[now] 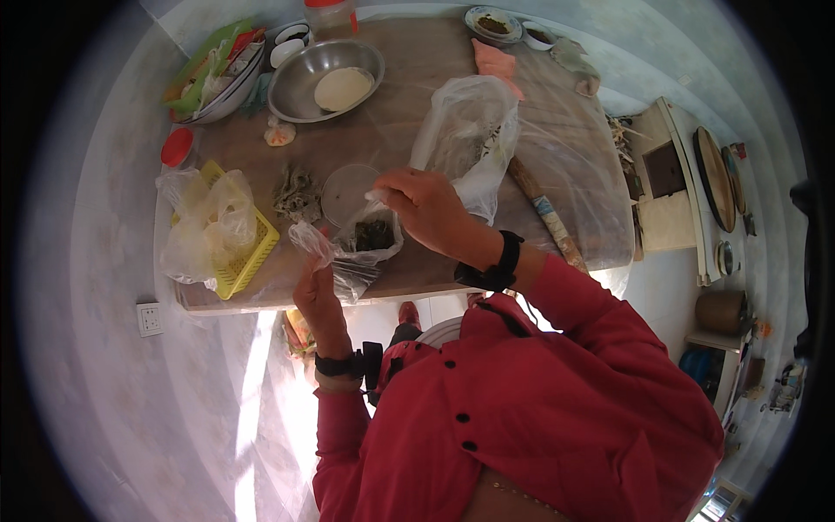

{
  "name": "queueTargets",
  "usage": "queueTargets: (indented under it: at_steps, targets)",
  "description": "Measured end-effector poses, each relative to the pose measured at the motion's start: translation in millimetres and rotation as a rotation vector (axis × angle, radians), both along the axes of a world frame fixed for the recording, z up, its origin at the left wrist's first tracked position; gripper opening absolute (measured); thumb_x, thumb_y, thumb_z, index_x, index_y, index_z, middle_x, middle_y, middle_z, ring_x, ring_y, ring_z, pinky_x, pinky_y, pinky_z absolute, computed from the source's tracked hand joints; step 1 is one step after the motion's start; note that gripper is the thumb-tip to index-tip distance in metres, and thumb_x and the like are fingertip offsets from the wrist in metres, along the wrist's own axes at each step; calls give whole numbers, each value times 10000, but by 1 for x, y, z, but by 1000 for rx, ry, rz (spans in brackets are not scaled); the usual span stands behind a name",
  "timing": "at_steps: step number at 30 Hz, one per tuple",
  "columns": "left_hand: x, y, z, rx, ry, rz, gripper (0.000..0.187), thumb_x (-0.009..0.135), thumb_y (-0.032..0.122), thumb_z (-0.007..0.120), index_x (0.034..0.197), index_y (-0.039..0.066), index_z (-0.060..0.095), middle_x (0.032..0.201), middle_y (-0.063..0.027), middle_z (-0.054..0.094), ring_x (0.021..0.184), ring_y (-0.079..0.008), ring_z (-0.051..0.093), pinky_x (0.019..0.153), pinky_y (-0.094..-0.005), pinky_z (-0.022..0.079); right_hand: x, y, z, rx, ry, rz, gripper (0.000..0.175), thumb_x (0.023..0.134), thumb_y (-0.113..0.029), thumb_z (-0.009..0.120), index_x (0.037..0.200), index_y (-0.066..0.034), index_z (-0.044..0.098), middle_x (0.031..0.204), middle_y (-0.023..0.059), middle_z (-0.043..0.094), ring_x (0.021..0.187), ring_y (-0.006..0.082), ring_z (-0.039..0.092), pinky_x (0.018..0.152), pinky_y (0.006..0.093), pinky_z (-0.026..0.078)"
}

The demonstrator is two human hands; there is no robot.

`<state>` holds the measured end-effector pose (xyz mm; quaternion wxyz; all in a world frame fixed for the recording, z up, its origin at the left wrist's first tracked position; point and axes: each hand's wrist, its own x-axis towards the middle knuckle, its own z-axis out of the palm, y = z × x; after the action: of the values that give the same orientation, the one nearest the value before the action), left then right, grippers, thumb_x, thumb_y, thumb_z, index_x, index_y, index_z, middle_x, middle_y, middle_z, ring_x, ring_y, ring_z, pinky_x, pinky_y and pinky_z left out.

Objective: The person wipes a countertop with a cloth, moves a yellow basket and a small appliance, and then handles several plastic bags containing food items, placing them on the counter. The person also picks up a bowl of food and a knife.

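A clear plastic bag [352, 274] sits near the table's front edge, its mouth spread around dark, leafy-looking contents [374, 233]. My left hand [321, 290] pinches the bag's bunched left side between thumb and fingers. Across from it, my right hand [427, 209] grips the bag's upper right edge. A transparent round lid [349, 189] lies flat just behind the bag, partly hidden by it. To the lid's left is a crumpled grey cloth [297, 194]. Whether a container stands under the bag's contents, I cannot tell.
A yellow plastic basket [251, 264] with plastic bags is at left. Behind stands a steel basin [287, 98] holding pale dough [342, 89]. Beyond my right hand lie a larger plastic bag [466, 124] and a wooden rolling pin [546, 212]. Bowls [494, 26] line the back.
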<state>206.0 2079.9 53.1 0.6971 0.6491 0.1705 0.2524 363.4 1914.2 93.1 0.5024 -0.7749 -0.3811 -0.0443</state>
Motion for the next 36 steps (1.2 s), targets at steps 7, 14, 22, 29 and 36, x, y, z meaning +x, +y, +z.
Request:
queueTargets:
  at_steps: [7,14,22,29,36]
  targets:
    - [14,-8,5,-277,-38,-121,270,1063,104,505,1218,-59,655,1182,-81,685,1132,-151,602,1013,-297,446,-36,1,37,101,136,259,138,912,-12,598,1030,-31,666,918,126,660,818,316,653,718,380,510]
    - [17,2,-12,-261,139,42,247,1040,55,504,1239,-5,638,1162,-68,674,1074,-145,606,957,-275,474,6,-25,19,-44,303,277,404,873,15,595,1273,-35,611,1104,147,654,953,299,658,821,362,534]
    - [-14,-8,93,65,-171,196,679,823,-50,536,1490,-39,411,1498,-196,494,1406,-314,458,1223,-435,273,62,-121,-87,-1011,-189,126,442,809,-73,710,1226,-214,678,1064,59,699,1136,275,587,1071,537,312]
    - [21,-82,87,-41,134,-432,626,898,141,690,1453,-38,462,1371,-238,571,1291,-325,555,1096,-427,427,36,-144,-64,-800,-428,131,433,729,-64,739,1126,-237,727,886,7,649,1004,243,582,1034,478,341]
    - [119,-130,-36,-82,454,-264,494,924,216,706,1285,-64,520,1188,-206,668,1012,-265,662,850,-333,522,15,-162,-45,-476,-463,160,326,784,-80,710,1089,-188,741,923,7,623,915,221,554,993,420,355]
